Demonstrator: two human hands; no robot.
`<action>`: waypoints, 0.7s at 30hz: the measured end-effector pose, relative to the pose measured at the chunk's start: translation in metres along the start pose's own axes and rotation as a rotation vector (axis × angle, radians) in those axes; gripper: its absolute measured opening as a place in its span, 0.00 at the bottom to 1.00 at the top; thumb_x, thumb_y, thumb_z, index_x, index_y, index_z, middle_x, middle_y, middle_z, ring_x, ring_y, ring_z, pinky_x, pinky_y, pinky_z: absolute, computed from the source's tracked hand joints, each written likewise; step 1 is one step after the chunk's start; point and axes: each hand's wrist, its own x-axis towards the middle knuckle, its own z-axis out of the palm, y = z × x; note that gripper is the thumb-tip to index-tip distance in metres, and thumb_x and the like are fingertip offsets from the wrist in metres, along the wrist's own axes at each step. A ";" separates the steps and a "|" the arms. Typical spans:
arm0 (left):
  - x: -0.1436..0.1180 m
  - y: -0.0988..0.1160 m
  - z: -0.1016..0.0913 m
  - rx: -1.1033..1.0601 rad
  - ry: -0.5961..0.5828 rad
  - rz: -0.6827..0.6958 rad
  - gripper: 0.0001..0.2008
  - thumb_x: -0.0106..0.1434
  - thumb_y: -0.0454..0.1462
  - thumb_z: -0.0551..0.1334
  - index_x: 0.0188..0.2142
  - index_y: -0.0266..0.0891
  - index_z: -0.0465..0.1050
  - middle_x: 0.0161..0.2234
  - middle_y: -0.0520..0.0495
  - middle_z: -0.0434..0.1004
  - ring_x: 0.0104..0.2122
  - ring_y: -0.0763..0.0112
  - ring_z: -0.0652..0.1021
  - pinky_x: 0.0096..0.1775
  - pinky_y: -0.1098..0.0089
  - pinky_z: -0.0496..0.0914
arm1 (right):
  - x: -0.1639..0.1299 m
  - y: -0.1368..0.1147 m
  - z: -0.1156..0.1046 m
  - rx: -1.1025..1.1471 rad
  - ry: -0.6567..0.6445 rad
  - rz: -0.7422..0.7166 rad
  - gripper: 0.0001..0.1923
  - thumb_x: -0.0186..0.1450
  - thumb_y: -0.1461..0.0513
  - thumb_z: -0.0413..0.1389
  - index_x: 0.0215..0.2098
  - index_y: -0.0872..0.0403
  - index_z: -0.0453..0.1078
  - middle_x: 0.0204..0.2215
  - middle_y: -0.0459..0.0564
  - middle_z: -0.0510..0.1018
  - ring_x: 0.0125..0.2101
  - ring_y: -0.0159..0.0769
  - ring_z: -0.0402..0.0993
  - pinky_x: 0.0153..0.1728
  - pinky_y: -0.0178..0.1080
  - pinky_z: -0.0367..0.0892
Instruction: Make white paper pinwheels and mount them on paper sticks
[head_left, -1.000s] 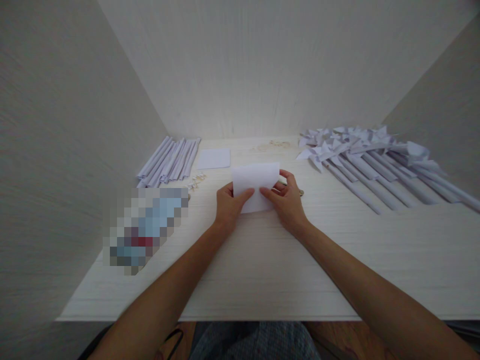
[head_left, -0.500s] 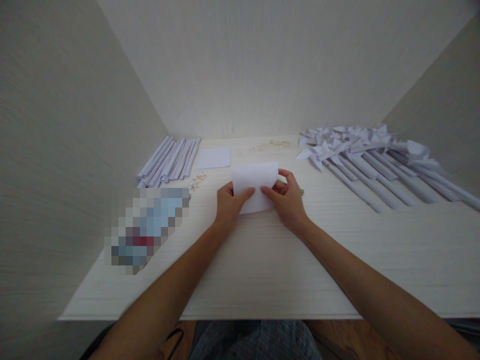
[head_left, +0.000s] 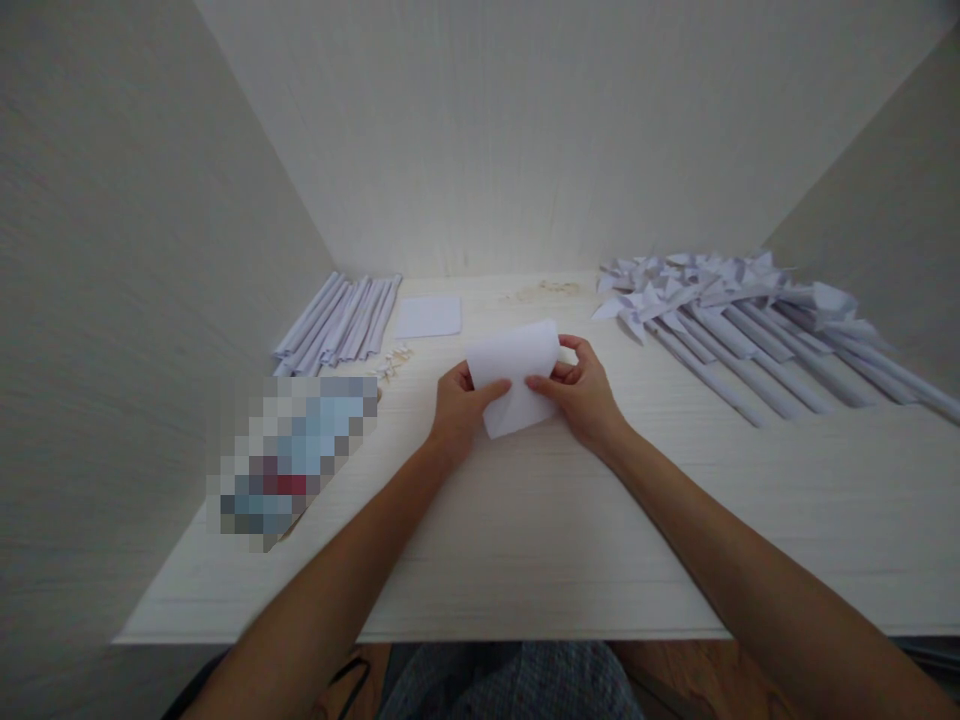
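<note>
A white sheet of paper (head_left: 514,365) is held up over the middle of the table, its upper part curved over. My left hand (head_left: 463,408) grips its left side, thumb on the near face and fingers behind. On the right side my right hand (head_left: 585,395) pinches the same sheet, its thumb also on the near face. The two thumb tips lie close together near the middle of the paper. Most of the fingers behind the sheet are hidden.
At the back left lie several rolled paper tubes (head_left: 341,320) beside a flat stack of paper (head_left: 428,316). Small cotton-tipped sticks (head_left: 394,362) lie near a pixelated object (head_left: 307,450). Several paper pinwheels (head_left: 697,285) on paper sticks (head_left: 735,355) are piled at right.
The sheet has tilted, its lower left corner now pointing down toward me. Both hands have shifted slightly to the right. A greenish object's end behind my right hand is no longer visible.
</note>
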 end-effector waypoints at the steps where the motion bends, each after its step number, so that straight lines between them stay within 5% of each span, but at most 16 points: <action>1: 0.001 0.003 -0.001 -0.032 -0.039 -0.033 0.14 0.37 0.33 0.66 0.28 0.34 0.71 0.26 0.49 0.75 0.26 0.71 0.73 0.30 0.71 0.67 | 0.002 -0.002 -0.004 -0.008 -0.034 0.028 0.31 0.40 0.65 0.63 0.38 0.50 0.52 0.22 0.40 0.76 0.22 0.32 0.73 0.27 0.37 0.67; 8: 0.003 0.017 -0.009 0.118 -0.278 -0.183 0.12 0.39 0.35 0.66 0.25 0.33 0.71 0.21 0.50 0.72 0.21 0.76 0.70 0.24 0.75 0.63 | 0.005 -0.011 -0.021 -0.140 -0.344 0.121 0.30 0.43 0.67 0.62 0.41 0.50 0.52 0.21 0.39 0.76 0.21 0.31 0.72 0.25 0.36 0.67; 21: 0.002 0.022 -0.012 0.272 -0.394 -0.220 0.17 0.38 0.32 0.65 0.32 0.32 0.72 0.24 0.47 0.75 0.24 0.71 0.74 0.28 0.71 0.65 | 0.001 -0.020 -0.023 -0.287 -0.451 0.105 0.31 0.46 0.66 0.61 0.44 0.50 0.51 0.22 0.40 0.73 0.22 0.31 0.71 0.23 0.33 0.65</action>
